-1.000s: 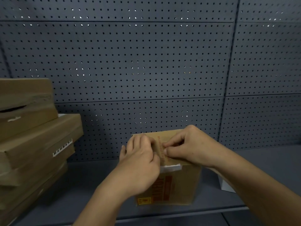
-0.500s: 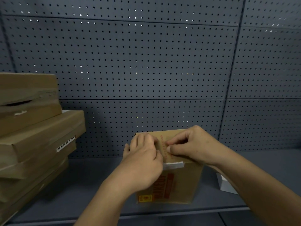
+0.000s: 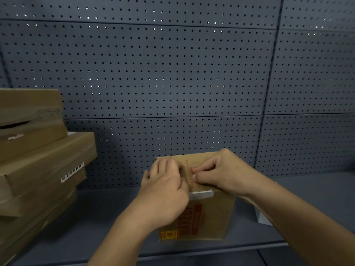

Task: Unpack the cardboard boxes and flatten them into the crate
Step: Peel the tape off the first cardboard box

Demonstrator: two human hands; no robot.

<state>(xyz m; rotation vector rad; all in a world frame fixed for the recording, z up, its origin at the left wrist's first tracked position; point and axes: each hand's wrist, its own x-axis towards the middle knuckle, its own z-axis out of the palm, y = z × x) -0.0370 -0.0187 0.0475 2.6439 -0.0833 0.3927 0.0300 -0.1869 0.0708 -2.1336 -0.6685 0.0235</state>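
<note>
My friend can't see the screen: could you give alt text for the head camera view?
Two hands, left hand and right hand, pick at the tape atop a small cardboard box on a grey shelf; stacked flat boxes sit left.

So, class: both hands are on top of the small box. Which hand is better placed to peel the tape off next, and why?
Probably the right hand: its thumb and forefinger pinch at the tape on the box. The left hand rests on top, steadying.

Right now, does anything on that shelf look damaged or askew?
Yes. The top cardboard box of the left stack has a torn, gaping side, and the boxes below sit skewed and tilted rather than squared up.
</note>
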